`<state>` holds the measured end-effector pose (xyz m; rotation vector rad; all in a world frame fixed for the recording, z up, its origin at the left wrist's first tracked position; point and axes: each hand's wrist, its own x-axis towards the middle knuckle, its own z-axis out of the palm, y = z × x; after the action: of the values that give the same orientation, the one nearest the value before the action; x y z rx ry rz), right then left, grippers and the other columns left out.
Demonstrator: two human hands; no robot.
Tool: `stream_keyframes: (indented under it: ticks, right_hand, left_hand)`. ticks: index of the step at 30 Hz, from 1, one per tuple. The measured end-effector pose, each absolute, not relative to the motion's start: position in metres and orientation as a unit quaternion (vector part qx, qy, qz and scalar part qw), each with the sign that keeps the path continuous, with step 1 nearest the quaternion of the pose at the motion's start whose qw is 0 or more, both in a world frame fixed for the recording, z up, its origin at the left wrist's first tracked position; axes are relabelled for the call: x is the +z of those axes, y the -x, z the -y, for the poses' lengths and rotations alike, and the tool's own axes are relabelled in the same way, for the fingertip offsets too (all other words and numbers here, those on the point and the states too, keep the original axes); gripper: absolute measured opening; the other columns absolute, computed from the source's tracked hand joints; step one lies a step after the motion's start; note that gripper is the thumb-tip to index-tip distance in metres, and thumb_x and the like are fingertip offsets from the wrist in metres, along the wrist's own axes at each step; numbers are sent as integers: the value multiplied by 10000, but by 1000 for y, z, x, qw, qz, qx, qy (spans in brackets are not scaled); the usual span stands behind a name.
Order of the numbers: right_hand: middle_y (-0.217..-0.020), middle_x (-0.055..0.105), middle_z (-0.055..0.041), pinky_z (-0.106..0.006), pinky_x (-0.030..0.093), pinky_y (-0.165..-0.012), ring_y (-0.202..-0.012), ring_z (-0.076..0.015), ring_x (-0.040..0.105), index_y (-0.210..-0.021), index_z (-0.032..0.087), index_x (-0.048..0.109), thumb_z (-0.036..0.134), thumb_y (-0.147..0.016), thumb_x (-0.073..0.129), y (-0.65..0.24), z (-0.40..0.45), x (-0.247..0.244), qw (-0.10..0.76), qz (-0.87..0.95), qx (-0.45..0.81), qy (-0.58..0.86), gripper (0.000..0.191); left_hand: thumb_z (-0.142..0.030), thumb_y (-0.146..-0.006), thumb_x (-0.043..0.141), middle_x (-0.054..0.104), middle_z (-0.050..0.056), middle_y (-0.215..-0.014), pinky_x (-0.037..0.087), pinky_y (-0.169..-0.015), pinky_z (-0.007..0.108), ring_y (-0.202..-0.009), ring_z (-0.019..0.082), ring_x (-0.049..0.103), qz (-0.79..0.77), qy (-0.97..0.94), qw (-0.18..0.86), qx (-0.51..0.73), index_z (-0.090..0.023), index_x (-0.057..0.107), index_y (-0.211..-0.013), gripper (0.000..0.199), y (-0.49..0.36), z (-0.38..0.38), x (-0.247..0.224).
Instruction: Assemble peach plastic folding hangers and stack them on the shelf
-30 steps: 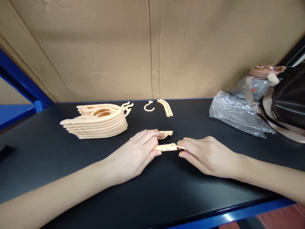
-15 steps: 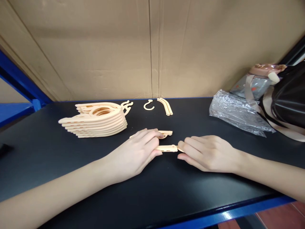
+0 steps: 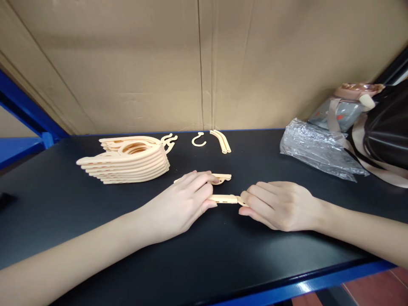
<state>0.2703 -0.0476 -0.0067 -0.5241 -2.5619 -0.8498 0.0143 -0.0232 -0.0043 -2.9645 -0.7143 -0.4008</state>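
My left hand (image 3: 188,199) is closed around a cream plastic hanger (image 3: 225,199) whose slotted arm points right from under the fingers. Another part of this cream piece (image 3: 222,177) shows beyond the fingertips; most of it lies hidden beneath the hand. My right hand (image 3: 279,204) is closed, its thumb and fingers pinching a small curved cream piece (image 3: 241,200) at the end of the slotted arm. Behind the hands lie a loose cream hook (image 3: 199,142) and a pair of curved cream strips (image 3: 221,141).
At the left stands a stack of cream folding hangers (image 3: 127,165). A crumpled clear plastic bag (image 3: 318,148), a bottle with a pink lid (image 3: 344,110) and a black bag (image 3: 389,127) are at the right. Cardboard (image 3: 127,63) closes off the back of the black tabletop (image 3: 178,263).
My right hand has shifted slightly right, and more of the small curved piece shows between its fingers and the slotted arm. My left hand stays put.
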Motion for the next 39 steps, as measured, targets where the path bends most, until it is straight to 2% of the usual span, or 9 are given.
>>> stream_keyframes:
  ticks: [8, 13, 19, 23, 25, 28, 32, 35, 39]
  right_hand:
    - [-661, 599, 14, -282, 339, -503, -558, -117, 497, -824, 156, 593, 279, -963, 475, -270, 46, -5, 181, 926, -270, 195, 220]
    - [-666, 577, 10, -270, 325, -525, -565, -119, 469, -796, 171, 599, 346, -981, 422, -272, 39, -1, 163, 950, -136, 230, 309]
    - [-745, 595, -22, -265, 358, -619, -677, -137, 473, -815, 162, 600, 365, -976, 429, -274, 35, 3, 137, 957, -23, 254, 310]
    - [-877, 630, -54, -310, 393, -747, -820, -165, 519, -875, 148, 616, 325, -973, 436, -270, 36, 6, 146, 956, -13, 255, 271]
    - [-987, 637, -74, -338, 394, -834, -925, -179, 533, -917, 144, 618, 290, -972, 438, -269, 37, 7, 154, 955, -14, 252, 238]
    - [-1138, 616, -90, -372, 367, -942, -1075, -200, 505, -948, 148, 623, 251, -967, 443, -269, 39, 9, 158, 956, -26, 247, 209]
    - [-1234, 574, -88, -396, 359, -984, -1150, -218, 471, -971, 169, 640, 247, -959, 464, -269, 40, 8, 146, 960, -30, 237, 193]
    - [-1264, 545, -98, -401, 376, -979, -1178, -226, 458, -996, 182, 640, 256, -953, 482, -269, 42, 7, 146, 963, -21, 224, 181]
    - [-1268, 529, -91, -372, 395, -949, -1183, -210, 454, -978, 202, 638, 222, -957, 467, -266, 45, 9, 127, 970, 8, 209, 173]
  left_hand:
    - [-256, -997, 372, 543, 148, -1290, 422, -1037, 462, -1243, 280, 487, 244, 959, -10, -143, -133, 583, -973, 246, -13, 24, -1]
    - [-278, -982, 427, 521, 103, -1325, 415, -1038, 388, -1273, 236, 445, 258, 950, -57, -167, -162, 584, -971, 196, -13, 21, -1]
    - [-293, -976, 437, 545, 115, -1292, 409, -1031, 402, -1237, 235, 474, 270, 945, -69, -169, -163, 565, -938, 186, -14, 22, 0]
    - [-323, -941, 502, 544, 112, -1304, 407, -1040, 411, -1264, 236, 453, 288, 939, -88, -165, -177, 533, -946, 149, -14, 24, 3]
    - [-366, -927, 522, 542, 108, -1317, 392, -1056, 440, -1274, 242, 449, 294, 938, -93, -161, -186, 526, -1001, 195, -14, 24, 4]
    - [-447, -934, 489, 562, 99, -1315, 297, -1121, 520, -1287, 250, 454, 300, 936, -96, -160, -196, 496, -1143, 326, -12, 23, 2]
    - [-475, -959, 413, 545, 90, -1366, 177, -1162, 574, -1344, 266, 409, 339, 923, -92, -155, -199, 472, -1249, 405, -9, 22, -3]
    - [-480, -970, 375, 483, 87, -1434, 233, -1148, 561, -1386, 277, 346, 373, 911, -87, -156, -199, 483, -1278, 431, -9, 22, -4]
    - [-379, -999, 329, 497, 73, -1420, 340, -1117, 478, -1375, 247, 361, 386, 900, -89, -181, -191, 505, -1276, 379, -10, 22, -5]
